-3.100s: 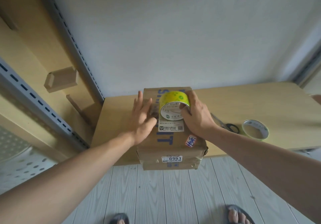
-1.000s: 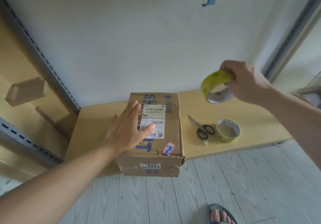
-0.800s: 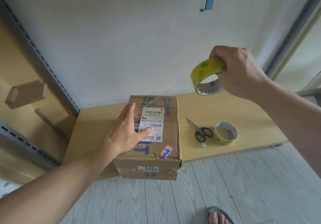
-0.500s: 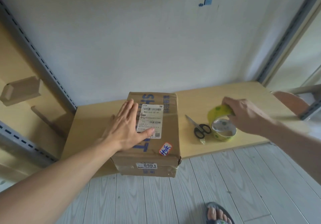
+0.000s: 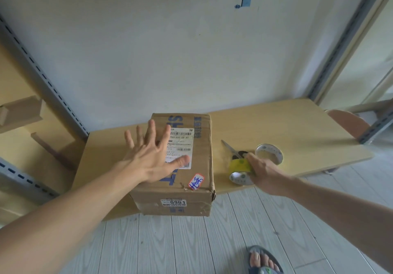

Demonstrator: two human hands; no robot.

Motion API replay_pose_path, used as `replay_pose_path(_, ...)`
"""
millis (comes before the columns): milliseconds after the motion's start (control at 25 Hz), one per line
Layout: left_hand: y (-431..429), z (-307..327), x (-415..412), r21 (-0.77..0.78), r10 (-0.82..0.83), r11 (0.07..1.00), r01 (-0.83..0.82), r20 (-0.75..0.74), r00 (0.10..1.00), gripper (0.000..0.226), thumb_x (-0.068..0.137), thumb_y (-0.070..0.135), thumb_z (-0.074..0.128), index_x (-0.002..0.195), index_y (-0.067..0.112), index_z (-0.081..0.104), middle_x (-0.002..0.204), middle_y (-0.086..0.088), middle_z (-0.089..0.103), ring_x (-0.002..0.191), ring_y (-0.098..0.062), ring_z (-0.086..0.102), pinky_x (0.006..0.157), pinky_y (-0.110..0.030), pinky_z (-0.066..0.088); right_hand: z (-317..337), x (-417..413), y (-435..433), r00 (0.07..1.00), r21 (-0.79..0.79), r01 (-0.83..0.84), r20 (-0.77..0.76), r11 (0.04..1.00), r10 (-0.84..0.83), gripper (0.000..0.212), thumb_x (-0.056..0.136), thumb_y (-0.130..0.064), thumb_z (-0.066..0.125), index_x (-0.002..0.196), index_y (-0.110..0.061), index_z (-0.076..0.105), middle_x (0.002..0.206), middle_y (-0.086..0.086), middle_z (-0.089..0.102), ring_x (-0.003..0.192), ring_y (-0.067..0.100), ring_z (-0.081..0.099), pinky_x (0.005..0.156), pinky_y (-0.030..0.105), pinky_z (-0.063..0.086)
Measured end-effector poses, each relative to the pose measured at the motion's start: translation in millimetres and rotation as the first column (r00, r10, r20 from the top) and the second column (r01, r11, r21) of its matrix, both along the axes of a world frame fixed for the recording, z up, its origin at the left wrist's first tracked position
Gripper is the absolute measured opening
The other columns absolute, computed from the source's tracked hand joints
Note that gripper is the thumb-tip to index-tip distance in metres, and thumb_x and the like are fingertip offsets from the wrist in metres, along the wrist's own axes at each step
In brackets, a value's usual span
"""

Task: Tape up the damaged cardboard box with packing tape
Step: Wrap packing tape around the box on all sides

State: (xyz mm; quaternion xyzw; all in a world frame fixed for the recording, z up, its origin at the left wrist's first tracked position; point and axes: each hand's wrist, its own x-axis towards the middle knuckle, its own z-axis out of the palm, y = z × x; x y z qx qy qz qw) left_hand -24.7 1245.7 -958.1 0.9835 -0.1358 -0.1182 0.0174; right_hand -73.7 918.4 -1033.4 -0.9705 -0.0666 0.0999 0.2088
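Centrally on the wooden shelf (image 5: 297, 125): cardboard box (image 5: 202, 159), long side running toward the wall. Overhangs the shelf's front edge with its near end. Shows crumpled, torn edges at the front right corner.

On the box top: left hand (image 5: 153, 159), fingers straight and spread, thumb on the label.

Just right of the box, at the shelf's front edge: right hand (image 5: 265, 174), fingers curled round a yellow packing tape roll (image 5: 239, 165). Roll on edge; touching the shelf or just above it, cannot tell.

Behind that roll, lying flat: second tape roll (image 5: 269, 153).

Between box and second roll: scissors (image 5: 229, 147), handles partly hidden by the held roll.

On the box top: white shipping label (image 5: 182, 140); nearer the front, small red-edged sticker (image 5: 196, 181).
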Motion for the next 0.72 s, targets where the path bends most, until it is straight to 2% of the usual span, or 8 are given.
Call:
replay_pose_path(80,-36.5,7.3,-16.6,0.005,-0.013,1.0,0.013,-0.018,1.0,0.129,0.052,0.109,0.008,0.15,0.035,-0.031,0.153,-0.011,-0.045,0.143,-0.043,-0.037,0.103,-0.082,-0.016,-8.1,6.4,7.1,1.0,0.002,-0.005,-0.013,1.0,0.005,0.018,0.092,-0.008,0.045,0.09,-0.022,0.034,0.076,-0.004,0.05,0.069,0.022,0.053,0.053,0.037,0.037)
replay_pose_path(160,-78.9,6.9,-34.1,-0.027,0.043,0.998,-0.048,-0.156,0.987,0.133,0.058,0.105,0.034,0.146,0.034,-0.036,0.15,-0.009,-0.05,0.14,-0.044,-0.042,0.099,-0.085,-0.012,-7.9,12.6,4.2,0.998,0.016,0.043,-0.038,0.999,-0.042,0.019,0.089,-0.006,0.046,0.09,-0.021,0.035,0.08,0.0,0.054,0.074,0.026,0.056,0.058,0.042,0.043)
replay_pose_path(240,-102.9,-0.8,-40.3,-0.056,0.127,0.988,-0.145,-0.246,0.961,0.13,0.075,0.077,0.062,0.149,0.033,-0.036,0.151,-0.009,-0.051,0.139,-0.046,-0.043,0.1,-0.086,-0.01,-8.1,15.1,-1.5,0.996,0.026,0.062,-0.059,0.998,-0.06,0.021,0.089,-0.007,0.05,0.09,-0.022,0.035,0.081,0.002,0.055,0.074,0.025,0.055,0.057,0.04,0.042)
replay_pose_path(320,-105.4,-6.1,-35.8,-0.158,0.172,0.962,-0.224,-0.288,0.942,0.12,0.082,0.034,0.065,0.152,0.034,-0.032,0.154,-0.005,-0.049,0.139,-0.043,-0.044,0.102,-0.084,-0.014,-7.9,12.8,-2.9,0.996,0.032,0.063,-0.066,0.997,-0.061,0.021,0.09,-0.009,0.052,0.09,-0.021,0.035,0.08,0.003,0.054,0.071,0.023,0.052,0.054,0.037,0.037)
replay_pose_path(360,-102.5,-5.6,-33.6,-0.213,0.175,0.946,-0.245,-0.302,0.937,0.117,0.083,0.022,0.062,0.153,0.035,-0.03,0.155,-0.003,-0.048,0.14,-0.041,-0.044,0.103,-0.082,-0.015,-8.3,11.0,-1.3,0.997,0.038,0.06,-0.053,0.997,-0.058,0.02,0.09,-0.009,0.053,0.09,-0.021,0.036,0.08,0.003,0.054,0.071,0.024,0.052,0.055,0.038,0.038)
replay_pose_path(520,-87.9,0.3,-31.4,-0.382,0.135,0.891,-0.247,-0.297,0.945,0.115,0.084,0.012,0.062,0.154,0.039,-0.025,0.159,0.003,-0.042,0.145,-0.034,-0.039,0.105,-0.078,-0.015,-3.8,7.2,6.0,0.994,0.104,0.077,0.068,0.992,-0.085,0.019,0.09,-0.009,0.055,0.091,-0.02,0.039,0.074,0.003,0.055,0.068,0.028,0.055,0.051,0.039,0.039)
replay_pose_path(640,-61.8,9.8,-17.2,-0.571,0.172,0.758,-0.314,-0.289,0.942,0.119,0.08,0.011,0.072,0.158,0.043,-0.013,0.163,0.003,-0.033,0.15,-0.027,-0.031,0.112,-0.074,-0.014,12.8,11.0,26.7,0.971,0.177,0.104,0.194,0.979,-0.138,0.018,0.089,-0.007,0.054,0.096,-0.019,0.043,0.069,0.003,0.057,0.061,0.026,0.056,0.047,0.038,0.041)
replay_pose_path(720,-40.3,20.8,-8.4,-0.752,0.181,0.55,-0.363,-0.317,0.931,0.12,0.075,0.006,0.077,0.161,0.037,0.0,0.17,-0.001,-0.013,0.157,-0.022,-0.008,0.124,-0.057,0.006,26.7,18.6,50.0,0.95,0.235,0.12,0.257,0.965,-0.181,0.022,0.085,-0.006,0.055,0.1,-0.019,0.046,0.072,0.004,0.06,0.062,0.025,0.056,0.05,0.039,0.045)
